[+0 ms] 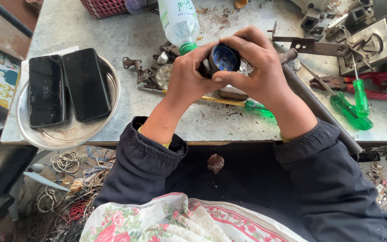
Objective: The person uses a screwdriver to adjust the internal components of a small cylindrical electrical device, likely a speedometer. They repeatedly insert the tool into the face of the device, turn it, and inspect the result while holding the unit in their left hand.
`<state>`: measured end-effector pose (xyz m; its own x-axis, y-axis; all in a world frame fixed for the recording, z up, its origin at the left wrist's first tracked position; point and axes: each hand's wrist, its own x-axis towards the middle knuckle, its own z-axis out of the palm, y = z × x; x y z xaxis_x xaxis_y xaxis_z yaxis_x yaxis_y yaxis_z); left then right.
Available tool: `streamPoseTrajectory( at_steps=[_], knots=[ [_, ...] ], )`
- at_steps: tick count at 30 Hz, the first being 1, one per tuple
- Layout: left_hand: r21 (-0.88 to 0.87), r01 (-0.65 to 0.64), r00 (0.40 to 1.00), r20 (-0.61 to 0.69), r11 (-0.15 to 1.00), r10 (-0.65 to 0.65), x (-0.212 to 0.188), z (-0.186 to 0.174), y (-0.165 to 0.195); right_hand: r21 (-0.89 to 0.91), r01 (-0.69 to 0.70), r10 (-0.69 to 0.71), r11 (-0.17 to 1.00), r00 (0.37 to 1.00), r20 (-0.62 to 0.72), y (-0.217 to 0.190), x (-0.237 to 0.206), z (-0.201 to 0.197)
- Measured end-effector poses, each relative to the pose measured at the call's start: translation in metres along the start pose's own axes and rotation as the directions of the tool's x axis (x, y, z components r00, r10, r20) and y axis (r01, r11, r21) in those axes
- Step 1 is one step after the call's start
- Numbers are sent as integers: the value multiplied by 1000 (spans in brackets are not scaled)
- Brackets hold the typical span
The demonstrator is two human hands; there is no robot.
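A small round part point(224, 58), dark-rimmed with a blue perforated face, was held above the middle of the bench point(229, 121), its face turned up toward the camera. It was clasped from both sides: the left hand point(187, 76) was wrapped about its left edge, and the right hand point(258, 67) was curled over its top and right, a thumb pressed against the lower rim. Both hands were closed on the part, touching each other around it. Just behind the hands a clear bottle point(178, 20) with a green cap lay tilted on the bench, beside small metal pieces point(151, 74). Beneath the hands a yellow-shafted screwdriver point(247, 105) with a green handle was seen. To the right, two more green screwdrivers point(352, 105) and red-handled pliers point(368, 85) were laid near a long metal bar point(319, 112). Well to the left, two dark phones point(66, 87) were resting side by side in a round steel tray point(68, 134). Below the bench, tangled wires point(72, 188) were heaped on the floor.
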<state>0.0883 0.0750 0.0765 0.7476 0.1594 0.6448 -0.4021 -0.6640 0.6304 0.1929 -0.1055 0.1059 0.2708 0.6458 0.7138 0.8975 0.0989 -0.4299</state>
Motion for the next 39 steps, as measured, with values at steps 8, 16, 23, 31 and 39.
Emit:
streamPoseTrajectory(
  at_steps=[8, 16, 23, 31, 39],
  knots=[
    [-186, 10, 999, 44, 982, -2, -1, 1, -3, -9, 97, -96, 995, 994, 52, -9, 2, -1],
    [-5, -63, 997, -39, 998, 62, -1, 4, -2, 27, -73, 73, 997, 997, 13, -13, 0, 9],
    [-88, -63, 998, 13, 994, 65, -1, 4, -9, -23, 38, -37, 999, 999, 31, -7, -2, 8],
    [-274, 120, 982, 172, 954, -74, -5, 7, -19, -6, 45, -45, 999, 997, 61, -12, 0, 2],
    [-193, 118, 990, 104, 974, -99, -5, 9, -8, -45, -6, 8, 999, 999, 33, -16, 2, 0]
  ],
)
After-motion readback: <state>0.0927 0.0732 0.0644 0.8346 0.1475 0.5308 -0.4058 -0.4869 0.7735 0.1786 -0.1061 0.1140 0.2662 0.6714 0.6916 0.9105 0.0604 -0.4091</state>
